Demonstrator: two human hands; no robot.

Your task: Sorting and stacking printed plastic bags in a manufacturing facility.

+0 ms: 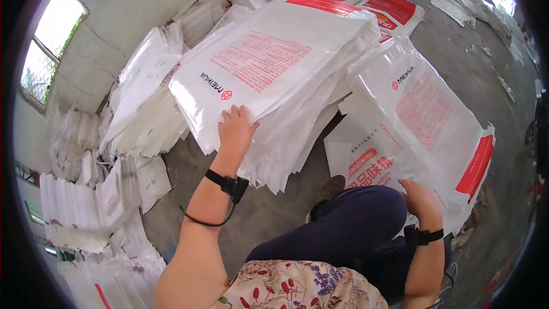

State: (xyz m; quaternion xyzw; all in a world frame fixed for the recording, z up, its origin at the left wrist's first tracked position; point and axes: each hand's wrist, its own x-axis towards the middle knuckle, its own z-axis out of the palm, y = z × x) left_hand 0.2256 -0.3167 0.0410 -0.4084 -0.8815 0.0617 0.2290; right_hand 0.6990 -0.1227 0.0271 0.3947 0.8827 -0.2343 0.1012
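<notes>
A thick stack of white plastic sacks (pixel 331 40) printed in red lies ahead of me, its near edges fanned out. My left hand (pixel 237 127) rests on the near edge of the top sack, fingers spread and the hand open. To the right, a loose white sack (pixel 457 131) with a red end band slopes down from the stack. Partly beneath it lies another printed sack (pixel 354 143). My right hand (pixel 419 197) is beside my knee, over the lower part of these sacks. Its visible finger is stretched out; the others are partly hidden, and I see nothing held in it.
More piled white sacks (pixel 143 91) stand along the wall at the left, with bundled sacks (pixel 80 212) nearer. Behind the main stack lie red-and-white sacks (pixel 394 8). Scraps (pixel 452 10) litter the grey floor at the far right. My bent knee (pixel 366 209) is between my arms.
</notes>
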